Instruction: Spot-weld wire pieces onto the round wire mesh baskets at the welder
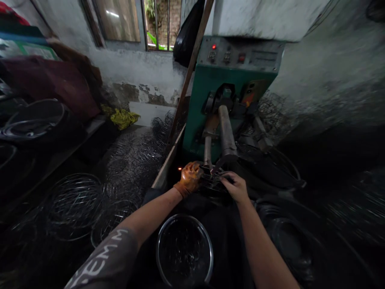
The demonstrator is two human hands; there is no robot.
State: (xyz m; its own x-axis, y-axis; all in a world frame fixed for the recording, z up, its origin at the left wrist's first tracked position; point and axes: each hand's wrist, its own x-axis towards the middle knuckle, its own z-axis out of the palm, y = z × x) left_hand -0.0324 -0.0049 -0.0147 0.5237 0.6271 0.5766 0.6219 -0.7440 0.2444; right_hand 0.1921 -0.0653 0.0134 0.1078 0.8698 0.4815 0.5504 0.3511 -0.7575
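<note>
My left hand (190,178), in an orange work glove, is closed on the left edge of a small round wire grille (212,181). My bare right hand (235,185) pinches the grille's right edge. Together they hold it under the two grey metal arms (226,134) of a green welding machine (228,86), where the electrode tips meet the wires. A tiny orange spark (179,169) glows just left of the glove. A red lamp is lit on the machine's control panel.
A round metal ring frame (184,249) lies below my forearms. Several wire baskets (75,204) are piled at the left, with tangled wire mesh (136,150) beyond. Dark hoops (282,168) sit at the right. A wooden pole (189,76) leans against the machine.
</note>
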